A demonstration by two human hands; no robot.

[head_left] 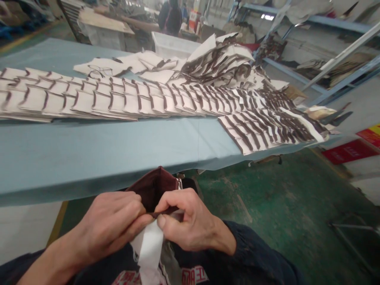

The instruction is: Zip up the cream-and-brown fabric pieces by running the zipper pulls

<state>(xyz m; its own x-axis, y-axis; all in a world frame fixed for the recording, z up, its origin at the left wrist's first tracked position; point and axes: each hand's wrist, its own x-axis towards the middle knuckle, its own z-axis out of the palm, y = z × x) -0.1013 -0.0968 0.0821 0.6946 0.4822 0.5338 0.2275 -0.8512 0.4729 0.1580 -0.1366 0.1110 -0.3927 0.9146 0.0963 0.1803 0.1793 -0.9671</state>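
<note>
Here, 2 hands, left hand point(111, 221) and right hand point(190, 219), grips pinching 1 maroon piece point(154, 188).

A: Even, bright indoor light; a ceiling lamp point(267, 17) glows far right.
B: Soft shadow under the table point(89, 150). The far background is blurred, and the edges bend.

A single camera sits on the person's head and looks forward and down, so the left hand point(109, 221) and right hand point(190, 221) appear very close at the bottom edge. Beyond them the blue tabletop point(103, 154) runs across the middle distance, seen from its near edge. The far shelving point(326, 75) and a distant person point(170, 16) fill the top.
</note>
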